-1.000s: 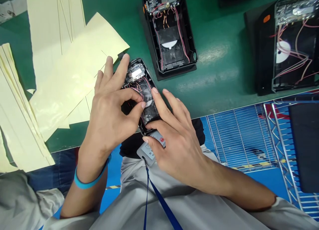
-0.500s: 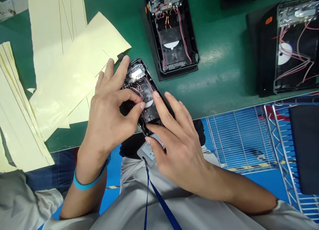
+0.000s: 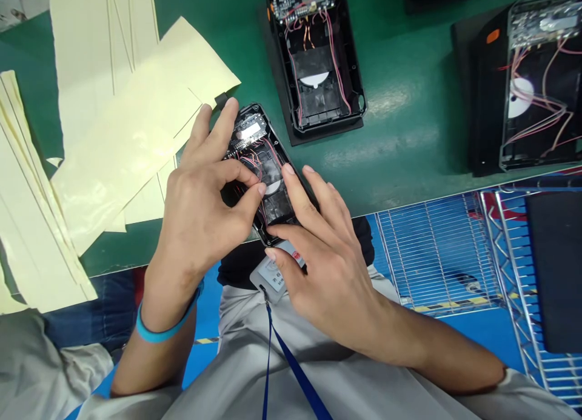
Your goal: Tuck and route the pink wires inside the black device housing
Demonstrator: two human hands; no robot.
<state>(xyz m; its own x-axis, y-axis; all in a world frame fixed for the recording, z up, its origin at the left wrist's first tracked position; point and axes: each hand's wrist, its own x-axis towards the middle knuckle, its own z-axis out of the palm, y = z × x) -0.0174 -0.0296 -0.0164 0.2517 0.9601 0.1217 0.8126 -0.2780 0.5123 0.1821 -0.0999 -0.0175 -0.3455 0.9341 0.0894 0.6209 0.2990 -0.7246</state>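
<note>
A black plastic housing (image 3: 275,208) lies at the table's front edge, its inside facing up. It contains a circuit board (image 3: 249,131), thin red and pink wires (image 3: 255,164) and a white disc partly covered. My left hand (image 3: 200,208) is over its left side, thumb and forefinger pinched together on the wires, the other fingers raised. The exact wire at the fingertips is hard to make out. My right hand (image 3: 330,268) rests with fingers apart on the housing's right side and lower end; the forefinger reaches its lower inside corner.
Another open housing (image 3: 318,62) with a board and wires lies beyond, on a dark pad. A larger one (image 3: 545,99) is at the right. Yellow adhesive sheets (image 3: 136,129) cover the table's left. A wire rack (image 3: 436,250) stands below the edge; a grey-sleeved person (image 3: 50,347) is at left.
Both hands keep nearly the same pose on the housing. The view has shifted very slightly, and the badge below the housing shows a little more.
</note>
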